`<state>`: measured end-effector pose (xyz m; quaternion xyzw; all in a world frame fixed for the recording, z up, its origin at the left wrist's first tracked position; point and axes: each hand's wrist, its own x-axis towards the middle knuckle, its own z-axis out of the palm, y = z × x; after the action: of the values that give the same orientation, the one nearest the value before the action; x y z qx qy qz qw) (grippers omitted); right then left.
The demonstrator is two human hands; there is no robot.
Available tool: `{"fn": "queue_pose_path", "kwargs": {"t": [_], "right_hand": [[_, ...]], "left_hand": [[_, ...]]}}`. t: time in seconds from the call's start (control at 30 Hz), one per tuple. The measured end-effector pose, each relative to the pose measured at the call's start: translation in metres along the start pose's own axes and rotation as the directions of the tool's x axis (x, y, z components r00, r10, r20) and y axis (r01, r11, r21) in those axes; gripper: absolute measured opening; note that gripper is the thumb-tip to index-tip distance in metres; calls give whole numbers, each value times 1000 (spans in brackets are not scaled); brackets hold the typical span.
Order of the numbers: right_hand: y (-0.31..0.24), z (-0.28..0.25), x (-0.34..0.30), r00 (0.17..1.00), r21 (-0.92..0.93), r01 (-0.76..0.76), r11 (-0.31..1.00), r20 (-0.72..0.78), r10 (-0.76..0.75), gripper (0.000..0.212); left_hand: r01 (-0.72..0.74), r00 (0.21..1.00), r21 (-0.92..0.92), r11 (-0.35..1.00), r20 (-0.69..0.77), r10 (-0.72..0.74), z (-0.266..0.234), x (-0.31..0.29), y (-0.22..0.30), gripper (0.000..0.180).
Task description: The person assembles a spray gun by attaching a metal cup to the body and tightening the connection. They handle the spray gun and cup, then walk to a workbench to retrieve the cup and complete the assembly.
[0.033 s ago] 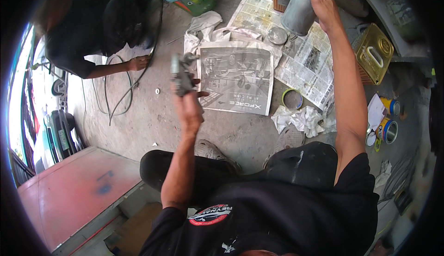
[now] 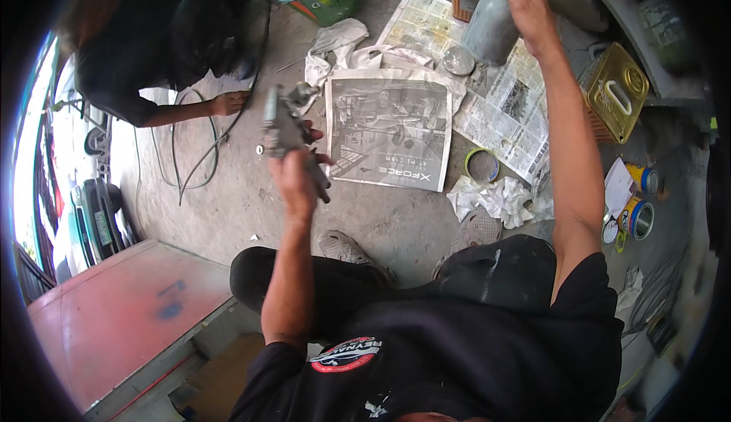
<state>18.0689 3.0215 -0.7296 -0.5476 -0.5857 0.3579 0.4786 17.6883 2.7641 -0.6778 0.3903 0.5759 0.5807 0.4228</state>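
While the dark newspaper page [image 2: 390,136] lies flat, the left hand [image 2: 289,178] grips a gray metal tool [image 2: 282,129] left of it; the right hand [image 2: 531,17] holds a gray cup [image 2: 487,33] past its far right corner. Slow, steady hands seem best.

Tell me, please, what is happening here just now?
One person has something in each hand. The left hand holds a grey, gun-shaped metal tool, just left of a printed sheet on the floor. The right hand grips a grey container by its upper part, near the spread newspaper. Tool and container are apart. At the upper left, a co-worker's hand is at a dark hose.
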Motion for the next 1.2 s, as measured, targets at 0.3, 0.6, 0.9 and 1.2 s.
{"fn": "queue_pose_path", "kwargs": {"t": [0.3, 0.6, 0.9, 1.2], "right_hand": [[-143, 122, -93, 808, 37, 354, 935, 491, -325, 20], [-215, 168, -131, 815, 202, 382, 902, 385, -432, 27], [-222, 188, -134, 770, 270, 458, 847, 355, -530, 23], [-220, 184, -134, 800, 316, 304, 899, 428, -421, 24]], "left_hand": [[319, 936, -511, 798, 303, -180, -20, 15, 25, 88], [-308, 949, -102, 946, 40, 313, -25, 8, 42, 76], [-394, 917, -1, 919, 61, 393, -35, 8, 50, 77], [-586, 800, 332, 739, 88, 594, -29, 9, 33, 82]]}}
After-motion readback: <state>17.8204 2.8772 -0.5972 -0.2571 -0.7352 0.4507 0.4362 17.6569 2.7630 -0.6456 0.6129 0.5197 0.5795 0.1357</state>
